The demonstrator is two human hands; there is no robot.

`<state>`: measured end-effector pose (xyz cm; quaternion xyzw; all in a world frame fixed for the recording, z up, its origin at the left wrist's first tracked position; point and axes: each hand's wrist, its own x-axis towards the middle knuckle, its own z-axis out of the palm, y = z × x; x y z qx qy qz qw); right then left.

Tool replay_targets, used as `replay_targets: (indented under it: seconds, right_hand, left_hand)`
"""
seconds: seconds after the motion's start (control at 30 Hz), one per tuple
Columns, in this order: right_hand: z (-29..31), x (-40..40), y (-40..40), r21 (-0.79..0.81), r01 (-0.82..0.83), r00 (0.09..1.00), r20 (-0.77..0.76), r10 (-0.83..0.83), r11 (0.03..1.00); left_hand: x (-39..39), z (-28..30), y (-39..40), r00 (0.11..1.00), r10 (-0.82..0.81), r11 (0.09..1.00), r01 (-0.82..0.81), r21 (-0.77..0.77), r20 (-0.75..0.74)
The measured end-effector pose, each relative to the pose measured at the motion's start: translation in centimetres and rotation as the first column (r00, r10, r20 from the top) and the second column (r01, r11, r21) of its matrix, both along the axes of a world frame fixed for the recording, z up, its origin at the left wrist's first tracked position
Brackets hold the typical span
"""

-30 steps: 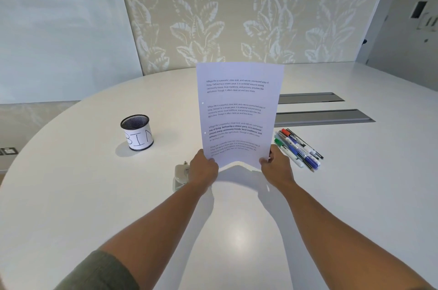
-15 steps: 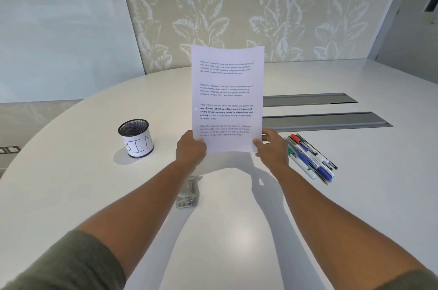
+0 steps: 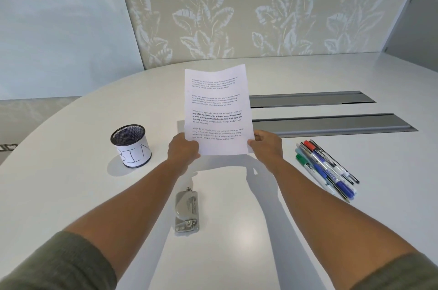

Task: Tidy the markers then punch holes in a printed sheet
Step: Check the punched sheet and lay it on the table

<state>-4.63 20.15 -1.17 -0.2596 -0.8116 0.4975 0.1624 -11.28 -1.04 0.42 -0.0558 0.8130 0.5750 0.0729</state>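
I hold a printed sheet (image 3: pixel 216 109) upright above the white table, text facing me. My left hand (image 3: pixel 182 149) pinches its lower left corner and my right hand (image 3: pixel 266 145) pinches its lower right corner. A metal hole punch (image 3: pixel 186 210) lies flat on the table below and between my forearms. Several markers (image 3: pixel 326 167), red, green, blue and black, lie side by side in a neat row to the right of my right hand. A black mesh cup (image 3: pixel 131 145) with a paper label reading BIN stands to the left.
The round white table (image 3: pixel 71 195) has two grey cable-slot covers (image 3: pixel 331 123) behind the sheet on the right. A leaf-patterned wall and a whiteboard panel stand behind the table's far edge.
The sheet and both hands have moved away from me and tilted back a little. The hole punch, earlier hidden partly behind my left hand, now lies fully in sight.
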Motion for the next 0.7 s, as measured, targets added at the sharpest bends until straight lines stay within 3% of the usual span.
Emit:
replay_targets:
  seconds: [0.7]
  right_hand:
    - [-2.4,-2.6,-1.4,0.083,-0.042,0.979,0.202,0.024,0.996]
  left_hand:
    - [-2.3,-3.3,-1.4,0.999,0.011,0.975,0.000,-0.223,0.047]
